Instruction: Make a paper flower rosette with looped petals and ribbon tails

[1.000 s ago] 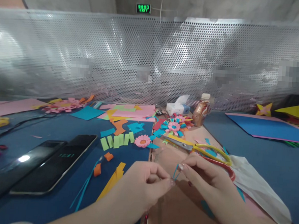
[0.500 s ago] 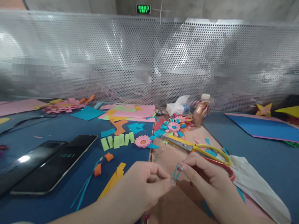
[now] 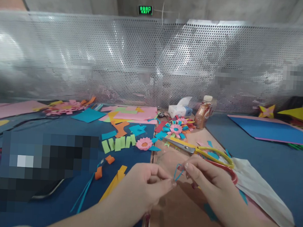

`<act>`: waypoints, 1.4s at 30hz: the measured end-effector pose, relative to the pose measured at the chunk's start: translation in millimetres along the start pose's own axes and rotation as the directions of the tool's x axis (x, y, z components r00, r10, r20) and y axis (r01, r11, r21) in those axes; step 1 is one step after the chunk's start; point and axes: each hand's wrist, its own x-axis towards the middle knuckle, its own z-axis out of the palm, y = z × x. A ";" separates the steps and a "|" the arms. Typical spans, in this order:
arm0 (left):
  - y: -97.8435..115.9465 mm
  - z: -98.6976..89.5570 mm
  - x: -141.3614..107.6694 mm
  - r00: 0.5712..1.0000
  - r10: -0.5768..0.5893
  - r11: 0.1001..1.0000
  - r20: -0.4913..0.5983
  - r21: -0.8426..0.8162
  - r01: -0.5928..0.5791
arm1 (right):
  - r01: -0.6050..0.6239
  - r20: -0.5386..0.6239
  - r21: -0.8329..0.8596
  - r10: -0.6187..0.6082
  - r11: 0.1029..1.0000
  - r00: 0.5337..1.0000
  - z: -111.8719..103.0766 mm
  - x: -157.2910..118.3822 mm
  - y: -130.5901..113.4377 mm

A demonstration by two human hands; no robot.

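A thin blue paper strip, bent into a narrow loop, spans the gap between my two hands. My left hand pinches its lower end between thumb and fingertips. On the other side my right hand has thumb and forefinger closed on the loop's right side. Yellow-and-red-handled scissors lie with blades apart just beyond my right hand. A pink paper flower with an orange centre sits past my left hand, beside folded light green strips. Two orange curls and long blue strips rest left of my forearm.
White tissue lies right of my right hand. At the back stand a tissue box and a brown bottle, near a multicoloured paper flower. A perforated metal screen runs behind the table. Blue card is at right.
The blue strip's loop has opened wider and rounder between my fingers. My right fingertips have shifted slightly; both hands stay in nearly the same place.
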 end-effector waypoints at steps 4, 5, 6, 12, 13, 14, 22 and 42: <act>3.8 -0.6 -4.6 0.999 -0.015 1.000 0.030 -0.021 0.015 | 0.071 -0.033 -0.009 -0.071 0.997 0.997 -0.6 -1.1 0.2; 4.1 -0.8 -5.1 0.999 -0.009 1.000 0.032 -0.017 0.010 | 0.081 -0.034 -0.016 -0.081 0.997 0.996 -0.6 -1.0 0.5; 4.2 -1.0 -5.3 1.000 -0.006 1.000 0.030 -0.010 0.006 | 0.088 -0.033 -0.023 -0.088 0.996 0.996 -0.4 -0.7 0.9; 4.0 -0.8 -2.6 1.000 -0.008 0.999 0.014 0.034 0.007 | 0.112 -0.032 -0.065 -0.114 0.992 0.993 1.1 0.6 3.0; 3.6 -0.6 -2.2 1.000 -0.004 0.999 0.015 0.033 0.004 | 0.123 -0.036 -0.071 -0.126 0.990 0.991 1.3 0.5 3.2; 3.0 -0.4 -1.7 1.000 -0.003 1.000 0.013 0.031 0.003 | 0.137 -0.040 -0.080 -0.140 0.987 0.989 1.5 0.3 3.5; -4.3 0.0 0.8 0.999 -0.017 1.000 0.044 -0.005 0.017 | 0.275 -0.031 -0.214 -0.288 0.937 0.957 0.9 0.0 7.5; 12.4 1.8 -9.8 0.996 -0.049 0.998 0.079 -0.030 0.052 | 0.298 -0.030 -0.153 -0.306 0.942 0.951 1.2 0.1 6.1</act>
